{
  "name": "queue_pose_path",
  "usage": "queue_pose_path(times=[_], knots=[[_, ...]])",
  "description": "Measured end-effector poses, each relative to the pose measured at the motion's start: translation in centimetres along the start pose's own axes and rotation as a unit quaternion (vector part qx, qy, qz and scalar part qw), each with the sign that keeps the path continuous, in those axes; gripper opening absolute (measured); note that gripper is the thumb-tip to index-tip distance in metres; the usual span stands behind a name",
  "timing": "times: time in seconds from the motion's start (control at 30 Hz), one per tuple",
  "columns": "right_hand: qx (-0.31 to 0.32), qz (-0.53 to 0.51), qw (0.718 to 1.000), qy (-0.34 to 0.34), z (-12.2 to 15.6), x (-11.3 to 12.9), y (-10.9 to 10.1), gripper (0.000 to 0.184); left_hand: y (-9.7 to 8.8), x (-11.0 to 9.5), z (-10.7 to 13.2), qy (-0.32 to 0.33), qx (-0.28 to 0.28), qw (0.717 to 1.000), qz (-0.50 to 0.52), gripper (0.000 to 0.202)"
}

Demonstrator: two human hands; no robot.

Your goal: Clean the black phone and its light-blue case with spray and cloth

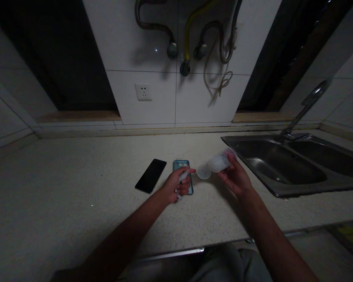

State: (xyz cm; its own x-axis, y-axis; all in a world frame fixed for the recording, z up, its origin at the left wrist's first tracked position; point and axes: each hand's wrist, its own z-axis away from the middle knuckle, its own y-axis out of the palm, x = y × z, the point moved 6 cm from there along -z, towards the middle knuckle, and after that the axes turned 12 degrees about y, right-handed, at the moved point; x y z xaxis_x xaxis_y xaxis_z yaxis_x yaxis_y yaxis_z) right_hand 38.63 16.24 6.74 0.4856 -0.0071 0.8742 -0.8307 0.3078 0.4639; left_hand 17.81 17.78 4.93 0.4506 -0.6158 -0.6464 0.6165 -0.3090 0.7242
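My right hand [234, 176] holds a translucent whitish plastic container [220, 161], tilted, above the counter beside the sink. Against its lower left end shows a round clear disc [204, 172]; whether this is a lid or the container's mouth, I cannot tell. My left hand [180, 184] is closed around a crumpled whitish tissue [182, 177], its index finger reaching toward the disc. Under that hand a blue phone case [181, 163] with camera cutouts lies on the counter, partly covered. Left of it a black phone [151, 176] lies flat, apart from both hands.
The speckled pale counter [85, 199] runs along a tiled wall. A steel double sink [278, 164] with a faucet [304, 105] is at the right. Hoses and valves [185, 68], a hanging cord and a socket [143, 92] are on the wall.
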Motion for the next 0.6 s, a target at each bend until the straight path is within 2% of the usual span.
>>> queue_pose_path(times=[0.07, 0.17, 0.27, 0.37, 0.47, 0.6], knots=[[0.025, 0.021, 0.999, 0.002, 0.1, -0.4, 0.7, 0.038, 0.5, 0.9, 0.2, -0.053, 0.035, 0.998, -0.013, 0.035], [-0.007, 0.047, 0.999, 0.013, 0.4, -1.1, 0.9, 0.04, 0.7, 1.5, 0.5, -0.084, 0.044, 0.995, -0.025, 0.047], [-0.062, 0.091, 0.994, -0.011, 0.9, -1.1, 0.8, 0.043, 0.7, 1.1, 0.5, -0.052, 0.031, 0.998, -0.033, 0.04], [-0.101, 0.18, 0.977, -0.054, 1.6, -0.8, 1.2, 0.045, 0.7, 0.9, 0.5, -0.037, 0.026, 0.998, -0.051, 0.038], [-0.113, 0.267, 0.952, -0.103, 2.5, -0.3, 2.0, 0.045, 0.3, 1.0, 0.4, -0.014, 0.009, 0.997, -0.077, 0.037], [-0.104, 0.356, 0.91, -0.187, 3.4, 0.5, 3.2, 0.039, 0.0, 0.9, 0.3, 0.049, -0.004, 0.989, -0.136, 0.03]])
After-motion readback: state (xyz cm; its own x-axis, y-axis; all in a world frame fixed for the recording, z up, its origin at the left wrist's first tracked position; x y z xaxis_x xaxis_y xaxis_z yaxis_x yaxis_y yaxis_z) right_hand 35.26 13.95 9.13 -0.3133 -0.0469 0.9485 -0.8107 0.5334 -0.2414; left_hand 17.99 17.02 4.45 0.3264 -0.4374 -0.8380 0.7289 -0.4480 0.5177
